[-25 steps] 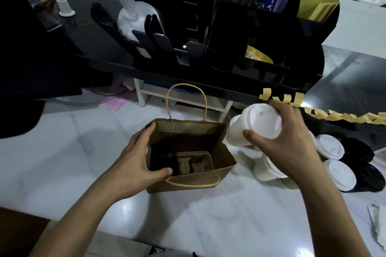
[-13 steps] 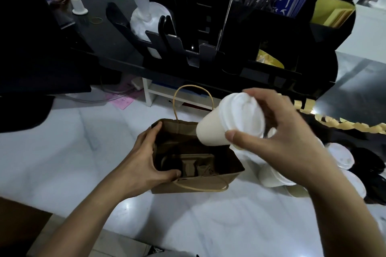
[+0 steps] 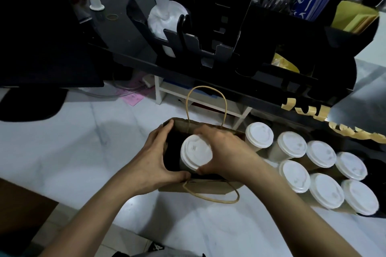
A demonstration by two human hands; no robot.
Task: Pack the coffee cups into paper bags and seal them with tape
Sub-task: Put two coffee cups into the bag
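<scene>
A brown paper bag (image 3: 211,186) with twisted handles stands open on the white counter. My left hand (image 3: 153,157) grips the bag's left rim, thumb along the near edge. My right hand (image 3: 224,151) holds a white-lidded coffee cup (image 3: 195,150) by its rim, and the cup sits upright inside the bag's left half. Several more lidded cups (image 3: 291,145) stand in rows just right of the bag. Strips of yellowish tape (image 3: 321,112) hang from the edge of the black shelf at the right.
A black organiser (image 3: 229,33) with cup slots, straws and yellow paper sits on the raised black shelf behind the bag. A white wrapped stack of cups (image 3: 165,16) leans in it. A dark screen (image 3: 41,33) looms at the left.
My right hand carried the cup from above the bag's right side down into the bag. The view shifted, showing more cups at the right. My left hand stayed on the bag's rim.
</scene>
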